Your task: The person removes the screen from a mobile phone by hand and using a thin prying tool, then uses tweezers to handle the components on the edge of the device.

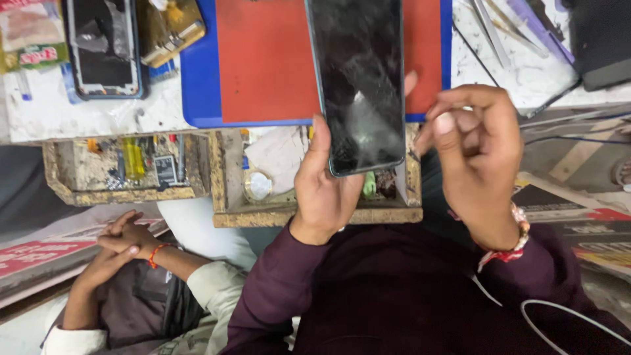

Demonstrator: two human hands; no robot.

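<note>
My left hand (323, 190) holds a dark smartphone (358, 79) from below, thumb on its left edge and a fingertip showing past its right edge. The phone's glass is smudged and scratched, and it is held upright over the red pad (263, 59) on a blue mat (197, 85). My right hand (474, 141) hovers just right of the phone, fingers curled and thumb bent inward, with nothing visible in it. A beaded bracelet and red thread circle that wrist.
An opened phone (105, 46) lies at the back left of the white bench. Tweezers (493, 26) lie at the back right. Two open wooden drawers (125, 167) (263, 210) hold small tools. Another person's clasped hands (125, 236) rest at the lower left.
</note>
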